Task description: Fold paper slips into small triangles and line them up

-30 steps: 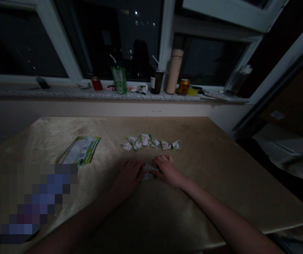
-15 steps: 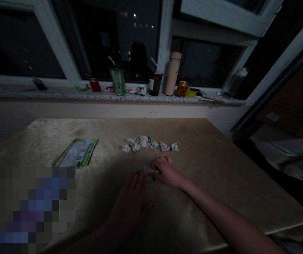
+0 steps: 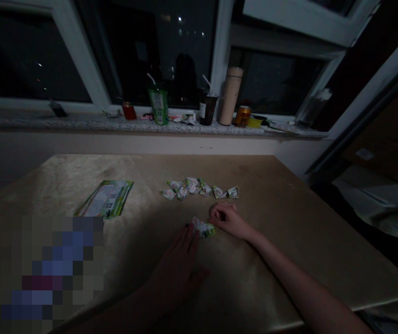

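A small crumpled wrapper [image 3: 203, 228], white with green and pink print, lies on the table between my hands. My left hand [image 3: 180, 253] is stretched out flat, its fingertips resting on the wrapper's left end. Just past the right end, my right hand [image 3: 230, 220] has its fingers curled and thumb and forefinger close together. Whether they pinch the wrapper's edge is too dark to tell. Farther back, several similar wrapped pieces [image 3: 192, 185] lie in a loose row.
A green printed bag [image 3: 106, 199] lies at the left on the cloth-covered table [image 3: 272, 195]. On the windowsill [image 3: 91, 122] stand a green cup [image 3: 159, 106], a dark cup [image 3: 207, 109], a tall flask [image 3: 231, 95], an orange can [image 3: 242, 116] and a red jar [image 3: 128, 111]. A patch at lower left is blurred out.
My right hand has drawn slightly right, off the wrapper, so more of its green end shows. My left hand stays on it. The whole view has shifted a little.
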A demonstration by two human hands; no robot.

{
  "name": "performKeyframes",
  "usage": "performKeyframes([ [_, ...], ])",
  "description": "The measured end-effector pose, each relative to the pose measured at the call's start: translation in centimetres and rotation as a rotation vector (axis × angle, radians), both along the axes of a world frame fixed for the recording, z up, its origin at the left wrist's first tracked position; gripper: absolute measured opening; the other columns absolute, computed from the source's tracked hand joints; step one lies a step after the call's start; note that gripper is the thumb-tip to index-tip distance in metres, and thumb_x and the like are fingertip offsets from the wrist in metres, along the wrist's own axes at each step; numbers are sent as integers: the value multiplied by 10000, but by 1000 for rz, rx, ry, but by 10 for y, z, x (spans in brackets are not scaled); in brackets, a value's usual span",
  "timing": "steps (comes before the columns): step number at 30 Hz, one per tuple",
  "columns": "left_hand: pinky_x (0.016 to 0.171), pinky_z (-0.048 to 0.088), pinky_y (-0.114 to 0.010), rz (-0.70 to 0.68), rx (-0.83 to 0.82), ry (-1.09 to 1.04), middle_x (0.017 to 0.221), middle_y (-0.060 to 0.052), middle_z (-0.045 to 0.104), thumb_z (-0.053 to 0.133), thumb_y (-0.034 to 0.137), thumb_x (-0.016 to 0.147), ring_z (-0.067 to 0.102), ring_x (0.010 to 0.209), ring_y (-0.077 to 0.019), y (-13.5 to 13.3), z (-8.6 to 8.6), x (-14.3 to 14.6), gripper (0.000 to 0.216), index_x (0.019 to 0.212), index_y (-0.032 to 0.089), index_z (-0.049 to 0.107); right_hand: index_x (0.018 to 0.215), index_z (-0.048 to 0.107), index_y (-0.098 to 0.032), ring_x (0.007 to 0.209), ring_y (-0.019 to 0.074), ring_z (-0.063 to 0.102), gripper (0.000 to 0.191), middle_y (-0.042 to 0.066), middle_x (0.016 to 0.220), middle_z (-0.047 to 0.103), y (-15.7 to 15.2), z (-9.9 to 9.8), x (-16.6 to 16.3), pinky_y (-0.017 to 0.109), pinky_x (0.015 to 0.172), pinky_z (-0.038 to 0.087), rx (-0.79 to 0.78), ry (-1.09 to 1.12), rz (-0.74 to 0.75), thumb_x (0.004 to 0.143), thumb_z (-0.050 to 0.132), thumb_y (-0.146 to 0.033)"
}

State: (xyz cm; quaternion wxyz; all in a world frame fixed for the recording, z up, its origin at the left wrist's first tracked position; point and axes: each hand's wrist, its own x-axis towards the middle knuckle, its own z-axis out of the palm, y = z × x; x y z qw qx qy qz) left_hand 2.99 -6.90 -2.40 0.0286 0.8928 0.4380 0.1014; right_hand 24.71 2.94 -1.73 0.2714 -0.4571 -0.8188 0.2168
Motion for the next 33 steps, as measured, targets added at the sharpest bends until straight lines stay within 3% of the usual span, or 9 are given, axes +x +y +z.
performKeyframes([
  [6, 1084, 287, -481, 8, -41, 8, 1491, -242, 240, 428, 587, 892, 235, 1370, -358, 0, 3, 2, 778, 1426, 34, 310, 627, 618, -168, 732, 142, 511, 302, -30, 648, 554, 8, 2, 19, 317, 786, 280, -91, -79, 52, 810, 660, -404],
  [20, 1094, 272, -482, -7, -19, -4, 1503, -232, 218, 436, 588, 887, 201, 1381, -350, 1, 1, 1, 790, 1437, 44, 278, 681, 665, -176, 809, 167, 536, 209, -33, 655, 604, 8, 6, 10, 340, 835, 266, -264, -180, 14, 688, 751, -366],
  [25, 1091, 264, -501, -17, -21, -31, 1501, -234, 226, 465, 579, 878, 195, 1381, -358, 1, 1, 1, 798, 1446, 57, 260, 611, 667, -170, 661, 123, 547, 254, -54, 576, 589, 24, 20, 2, 256, 699, 315, -440, -296, 19, 622, 770, -402],
  [28, 1083, 272, -511, -27, -28, -56, 1509, -229, 203, 489, 556, 871, 185, 1384, -359, 1, 1, 0, 817, 1467, 77, 204, 525, 657, -165, 503, 96, 461, 271, -59, 433, 503, 38, 31, -5, 227, 538, 296, -562, -368, 135, 593, 776, -398],
  [33, 1080, 272, -520, -16, -41, -52, 1522, -227, 151, 512, 535, 863, 168, 1385, -370, 0, 0, 0, 841, 1476, 80, 162, 513, 655, -167, 411, 72, 437, 304, -53, 408, 538, 48, 37, -10, 206, 457, 313, -767, -357, 265, 589, 773, -436],
])
